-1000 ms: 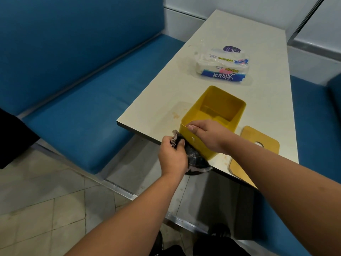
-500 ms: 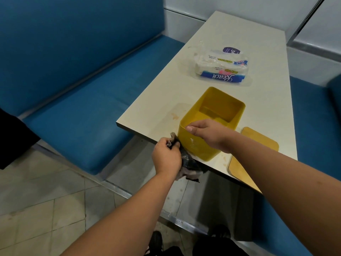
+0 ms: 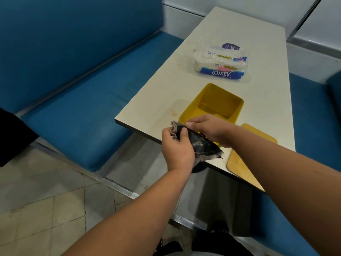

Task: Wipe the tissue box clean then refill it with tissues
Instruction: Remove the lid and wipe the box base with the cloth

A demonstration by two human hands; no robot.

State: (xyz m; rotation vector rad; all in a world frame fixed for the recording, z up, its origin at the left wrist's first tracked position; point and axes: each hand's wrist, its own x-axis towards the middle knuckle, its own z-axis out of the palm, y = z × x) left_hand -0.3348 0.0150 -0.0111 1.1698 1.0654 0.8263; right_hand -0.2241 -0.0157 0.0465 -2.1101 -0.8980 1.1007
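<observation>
Two hands meet over the near edge of the pale surface (image 3: pixel 212 89), both busy with one dark, grubby cloth (image 3: pixel 200 145). Farthest left runs a blue bench seat (image 3: pixel 83 115) with a blue backrest above it, and tiled floor (image 3: pixel 36 209) lies near it. The left hand (image 3: pixel 178 150) comes next, its fingers curled round the bunched left end of the cloth, thumb on top. The cloth stretches to the right from there, its loose corner hanging past the surface's near edge. The right hand (image 3: pixel 206 128) reaches across from the right, fingers bent, pinching the cloth's upper edge beside the left hand's thumb. Just behind these hands stands the yellow tissue box (image 3: pixel 221 104), open-topped and upright near the surface's near edge; its near wall is hidden by the hands and cloth, so I cannot tell whether the cloth touches it. Farther off on the surface, well apart from the box, lies a plastic pack of tissues (image 3: pixel 219 63) with blue printing. To the right of the box, partly under the right forearm, a flat yellow lid (image 3: pixel 245 163) rests on the surface, overhanging its near edge
</observation>
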